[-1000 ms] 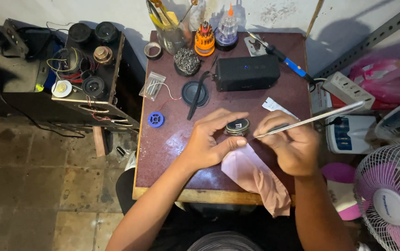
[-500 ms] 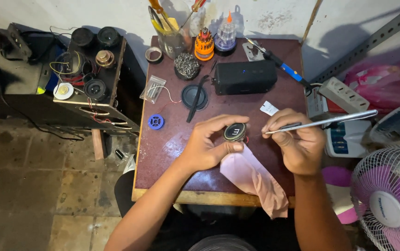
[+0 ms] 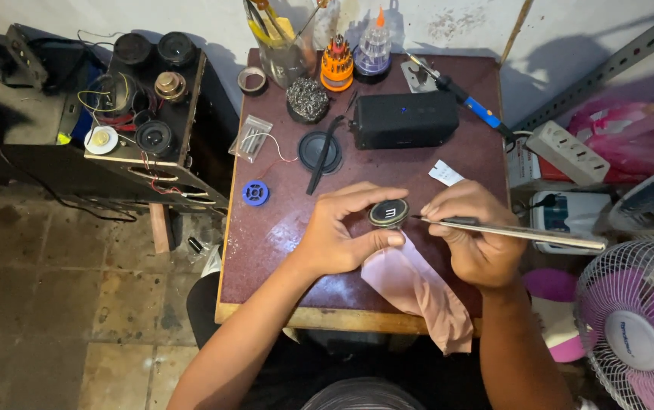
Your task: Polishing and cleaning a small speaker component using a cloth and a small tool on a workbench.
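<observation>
My left hand (image 3: 338, 231) pinches a small round dark disc with a metal rim (image 3: 388, 213) between thumb and fingers, just above the dark red table (image 3: 274, 235). My right hand (image 3: 475, 239) grips long metal tweezers (image 3: 524, 233) whose tip touches the disc's right edge. A pink cloth (image 3: 418, 292) lies under both hands and hangs over the table's front edge.
A black box speaker (image 3: 405, 119), a round black part (image 3: 319, 151), a blue spool (image 3: 255, 193), a soldering iron (image 3: 463, 95), a screwdriver set (image 3: 337, 64) and a tool jar (image 3: 281, 45) sit farther back. A stand fan (image 3: 634, 334) is right; a speaker cabinet (image 3: 144, 114) left.
The tweezers swung down to a flatter angle and their tip moved to the disc's right edge. My left hand turned the disc slightly so its face points up.
</observation>
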